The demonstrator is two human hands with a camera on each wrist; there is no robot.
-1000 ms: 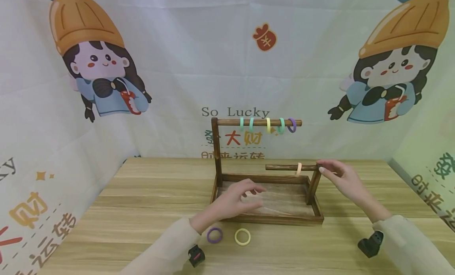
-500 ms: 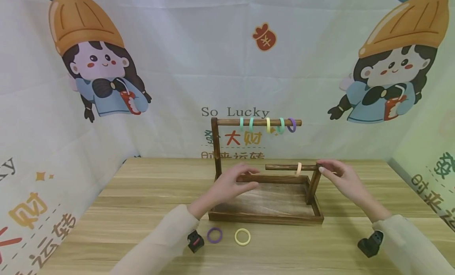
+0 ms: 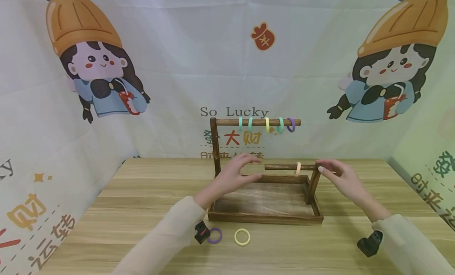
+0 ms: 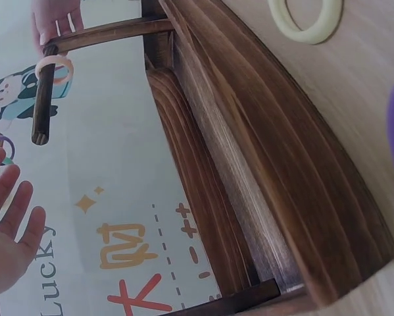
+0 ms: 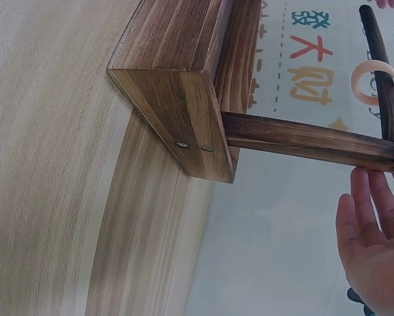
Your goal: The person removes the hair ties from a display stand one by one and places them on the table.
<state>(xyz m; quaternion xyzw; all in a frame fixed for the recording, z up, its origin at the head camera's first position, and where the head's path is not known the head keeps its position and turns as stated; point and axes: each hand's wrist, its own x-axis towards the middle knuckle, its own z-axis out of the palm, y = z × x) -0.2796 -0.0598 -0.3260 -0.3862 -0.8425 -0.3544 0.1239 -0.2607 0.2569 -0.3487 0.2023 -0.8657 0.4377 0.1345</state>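
Note:
A dark wooden rack (image 3: 264,219) stands on the table, with a tray base, a tall post at left and a short post at right. Several green, yellow and purple rings hang on its upper bar (image 3: 224,122). One peach ring (image 3: 298,168) hangs on the lower bar (image 3: 281,167), near the short post. My right hand (image 3: 339,180) pinches the top of that post between thumb and fingers; the right wrist view shows the fingertips (image 5: 360,178) against it. My left hand (image 3: 234,175) holds nothing, thumb and fingers spread, just left of the lower bar's free end.
A purple ring (image 3: 220,236) and a pale yellow ring (image 3: 242,237) lie on the wood-grain table (image 3: 149,196) in front of the tray. The left wrist camera (image 3: 202,232) partly covers the purple one. A printed cloth (image 3: 192,69) hangs behind.
My left hand has risen from above the tray to the height of the lower bar, its thumb and fingers wider apart. My right hand stays at the short post. The rings have not moved.

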